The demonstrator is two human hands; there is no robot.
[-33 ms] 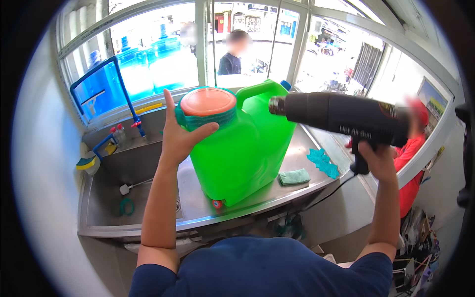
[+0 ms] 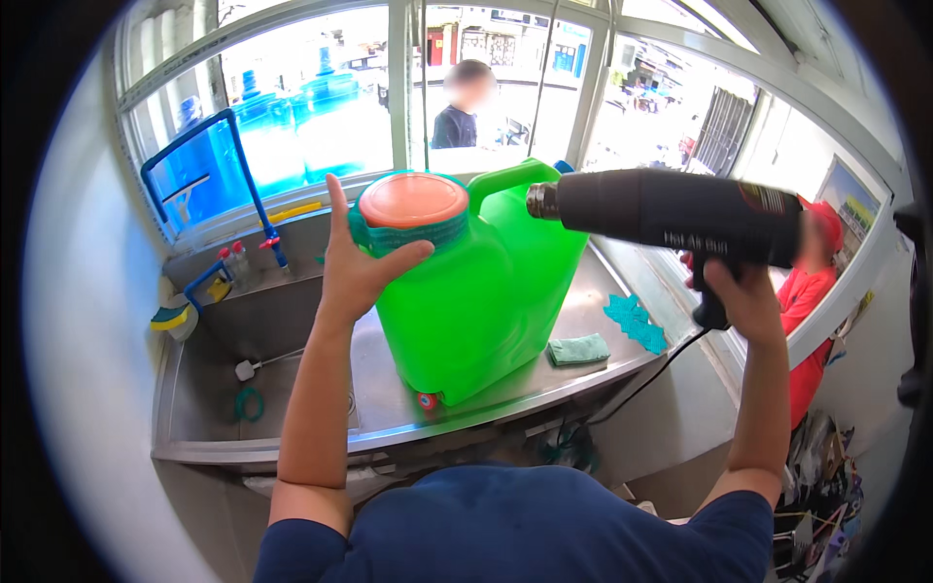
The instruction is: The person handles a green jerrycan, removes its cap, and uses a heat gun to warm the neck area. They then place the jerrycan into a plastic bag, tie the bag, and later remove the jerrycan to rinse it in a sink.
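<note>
Now the heat gun (image 2: 671, 219) is gripped by the right hand (image 2: 746, 299), pointed toward the green jug (image 2: 466, 321) on the counter (image 2: 525, 384); the left hand (image 2: 356, 270) is spread at its teal band (image 2: 451, 231), grip unclear.

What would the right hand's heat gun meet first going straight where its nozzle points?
Probably the green jug, near its handle; the nozzle points toward it in view, but their gap in depth is unclear.

Left hand (image 2: 358, 277) touches the green jug (image 2: 466, 311); right hand (image 2: 746, 301) grips a heat gun (image 2: 661, 209).
</note>
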